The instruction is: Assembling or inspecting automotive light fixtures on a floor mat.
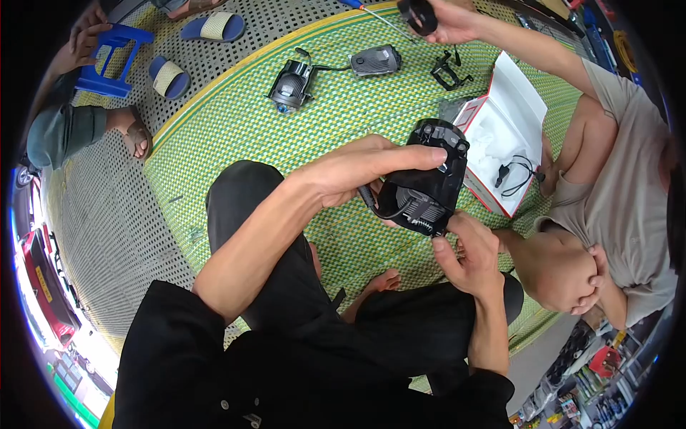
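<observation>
My left hand grips a black plastic housing in front of me, thumb pressed across its upper side and fingers underneath. Inside the housing's open side sits a grey finned metal part, and a black cable loops out of it beside my left fingers. My right hand is closed at the housing's lower edge, thumb and fingers pinching next to a small screw with a spring. Whether the right fingertips hold the screw or just the edge is hard to see.
A finned lamp wired to a ribbed black box lies on the green woven mat. Beyond are a black bracket and screwdriver. An opened white box holds a cable. At right, a seated person's hand holds a black ring.
</observation>
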`<action>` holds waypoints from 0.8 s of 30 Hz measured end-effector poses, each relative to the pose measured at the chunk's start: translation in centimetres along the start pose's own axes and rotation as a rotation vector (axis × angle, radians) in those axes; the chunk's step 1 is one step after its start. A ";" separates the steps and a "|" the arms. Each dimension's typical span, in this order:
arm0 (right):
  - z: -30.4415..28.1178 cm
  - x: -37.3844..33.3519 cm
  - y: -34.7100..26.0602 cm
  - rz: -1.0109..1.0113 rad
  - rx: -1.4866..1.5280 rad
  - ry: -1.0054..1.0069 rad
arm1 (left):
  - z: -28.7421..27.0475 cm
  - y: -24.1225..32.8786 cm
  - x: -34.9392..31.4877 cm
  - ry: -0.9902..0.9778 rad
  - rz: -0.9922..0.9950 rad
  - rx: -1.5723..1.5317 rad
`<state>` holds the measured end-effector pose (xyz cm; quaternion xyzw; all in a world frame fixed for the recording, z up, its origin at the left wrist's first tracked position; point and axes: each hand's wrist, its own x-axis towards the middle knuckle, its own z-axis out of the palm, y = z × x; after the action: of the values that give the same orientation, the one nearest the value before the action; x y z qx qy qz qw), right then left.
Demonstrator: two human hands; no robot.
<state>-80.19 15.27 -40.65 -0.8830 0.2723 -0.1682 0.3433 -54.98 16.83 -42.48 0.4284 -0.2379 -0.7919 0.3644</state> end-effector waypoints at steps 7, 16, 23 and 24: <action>-0.2 -0.7 0.6 0.793 0.888 -0.174 | 0.8 -0.3 0.2 0.065 0.086 0.085; 0.0 -1.2 1.5 0.671 0.773 -0.076 | 1.7 -1.6 2.0 0.067 0.471 0.093; -0.1 -1.5 1.1 0.103 -0.143 0.162 | 1.5 -1.4 2.5 0.030 0.202 -0.023; 0.1 -1.5 1.3 0.283 0.070 0.077 | 1.4 -1.3 2.2 0.045 0.210 0.121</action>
<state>-81.78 15.39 -41.83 -0.8161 0.4009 -0.1614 0.3836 -57.44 15.97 -43.76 0.4402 -0.3205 -0.7236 0.4241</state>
